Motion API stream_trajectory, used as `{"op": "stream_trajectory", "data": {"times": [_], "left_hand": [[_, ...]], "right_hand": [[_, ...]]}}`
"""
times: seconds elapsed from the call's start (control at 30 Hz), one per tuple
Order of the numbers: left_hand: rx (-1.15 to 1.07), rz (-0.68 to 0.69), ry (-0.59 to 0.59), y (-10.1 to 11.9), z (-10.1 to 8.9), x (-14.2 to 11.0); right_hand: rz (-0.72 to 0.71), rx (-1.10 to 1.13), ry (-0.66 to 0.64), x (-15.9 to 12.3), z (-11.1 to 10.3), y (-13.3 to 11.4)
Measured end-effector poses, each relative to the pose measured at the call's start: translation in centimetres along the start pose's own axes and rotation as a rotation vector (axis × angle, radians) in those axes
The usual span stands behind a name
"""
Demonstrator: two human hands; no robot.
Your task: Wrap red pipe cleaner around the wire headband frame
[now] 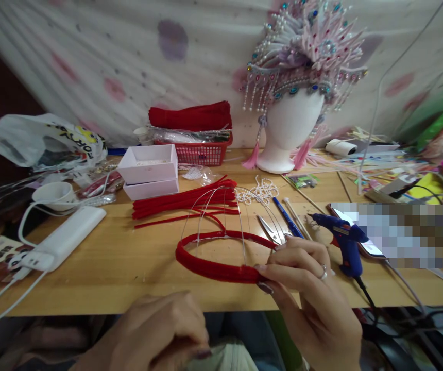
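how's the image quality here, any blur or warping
Head view: even, soft light with no hard glare; the left hand at the bottom edge is blurred, the right hand on the red hoop is sharper; table edge bows from wide-angle distortion.

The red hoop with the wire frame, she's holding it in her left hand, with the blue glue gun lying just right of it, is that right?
Not quite. The head view shows the right hand pinching the red hoop; the left hand is low, off it. The blue glue gun does lie right of it.
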State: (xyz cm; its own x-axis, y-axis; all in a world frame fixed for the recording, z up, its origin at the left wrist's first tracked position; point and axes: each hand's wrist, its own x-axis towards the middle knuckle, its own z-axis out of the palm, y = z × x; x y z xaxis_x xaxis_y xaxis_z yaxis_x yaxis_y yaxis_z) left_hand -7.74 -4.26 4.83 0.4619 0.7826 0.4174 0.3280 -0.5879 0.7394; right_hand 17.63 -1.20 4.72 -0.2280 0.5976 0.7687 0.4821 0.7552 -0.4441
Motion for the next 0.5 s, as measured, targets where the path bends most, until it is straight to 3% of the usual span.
{"op": "stream_trajectory", "data": {"times": [0.07, 0.1, 0.2, 0.27, 0.33, 0.4, 0.43, 0.5], "left_hand": [[0.113, -0.012, -0.028, -1.1, -2.6, 0.6], [0.184, -0.03, 0.025, -1.9, -4.1, 0.8], [0.462, -0.073, 0.291, -4.9, -8.0, 0.1], [0.54, -0.162, 0.528, -6.6, -9.4, -1.1], [0.35, -0.391, 0.753, -7.4, -9.6, -1.8], [-0.088, -0.564, 0.912, -7.3, -8.9, -1.5], [-0.331, -0.611, 0.96, -7.0, -8.3, -1.0], [-0.555, -0.626, 0.994, -6.4, -7.0, 0.4]], "right_hand": [[0.017, -0.002, 0.031, -0.2, 0.1, 0.3], [0.028, -0.004, 0.048, -0.3, 0.1, 0.4], [0.092, -0.006, 0.113, -0.6, 0.2, 0.9], [0.122, 0.005, 0.143, -0.7, 0.3, 1.1], [0.133, 0.021, 0.16, -0.6, 0.3, 1.3], [0.134, 0.024, 0.174, -0.5, 0.4, 1.4], [0.131, 0.019, 0.185, -0.4, 0.4, 1.4], [0.116, 0.003, 0.213, -0.2, 0.5, 1.5]]}}
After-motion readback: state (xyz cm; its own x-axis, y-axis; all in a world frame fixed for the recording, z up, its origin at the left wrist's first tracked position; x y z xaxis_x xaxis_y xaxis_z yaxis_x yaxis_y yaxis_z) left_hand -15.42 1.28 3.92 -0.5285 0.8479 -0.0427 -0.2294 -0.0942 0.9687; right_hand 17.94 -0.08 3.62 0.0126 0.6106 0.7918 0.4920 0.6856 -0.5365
